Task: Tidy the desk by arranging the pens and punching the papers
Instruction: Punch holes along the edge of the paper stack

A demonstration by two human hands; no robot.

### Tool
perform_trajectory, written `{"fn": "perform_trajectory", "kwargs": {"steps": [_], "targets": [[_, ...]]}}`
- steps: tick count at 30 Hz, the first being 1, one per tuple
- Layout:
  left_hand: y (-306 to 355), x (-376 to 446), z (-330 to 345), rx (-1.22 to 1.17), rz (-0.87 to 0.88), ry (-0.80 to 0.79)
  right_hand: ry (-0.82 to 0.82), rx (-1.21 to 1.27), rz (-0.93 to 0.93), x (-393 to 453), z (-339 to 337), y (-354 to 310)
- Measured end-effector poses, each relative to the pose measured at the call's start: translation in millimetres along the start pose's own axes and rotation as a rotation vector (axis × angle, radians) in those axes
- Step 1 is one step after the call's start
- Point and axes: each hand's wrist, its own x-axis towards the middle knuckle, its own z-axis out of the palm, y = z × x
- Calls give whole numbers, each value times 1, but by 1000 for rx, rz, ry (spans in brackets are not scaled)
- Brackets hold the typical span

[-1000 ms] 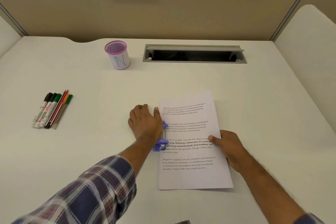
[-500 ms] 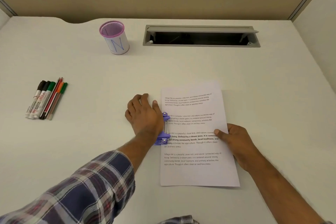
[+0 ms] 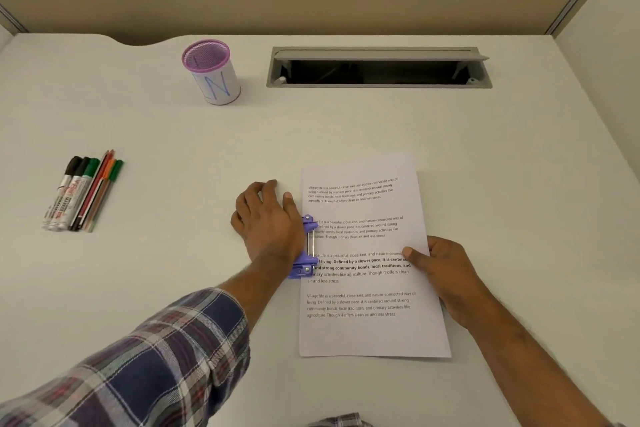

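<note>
Head view, the only one. Left hand lies palm-down over the purple punch, fingers spread flat, heel bearing on the lever; not wrapped around it, pressing it. The punch sits at 9 o'clock of the paper, jaws over the sheet's left edge about mid-height. Right hand at the paper's 3 o'clock edge, thumb on top of the sheet and fingers beneath or alongside, pinching it to keep it from sliding. Compared with a second ago, hands, punch and paper keep the same relation to one another; only the viewpoint has dipped and drawn closer, so the partition sign has gone out of sight. Judgement: the press is being held or repeated, punching under way, not yet released; whether holes are cut cannot be told, the punch covers the spot. Pens lie in a tidy row at 9 o'clock of the desk, well apart from the cup at 11 o'clock, which looks empty. So the pen half appears undone if the cup is their place.
</note>
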Motion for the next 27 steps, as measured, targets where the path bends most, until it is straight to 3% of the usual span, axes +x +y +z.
{"fn": "perform_trajectory", "kwargs": {"steps": [15,27], "targets": [[4,-1,-9,-29,-11,-62,27,-43,-34,-4,4,-5],[14,7,-32,-224,-155,-306,34,-83,-27,-5,2,-6]]}}
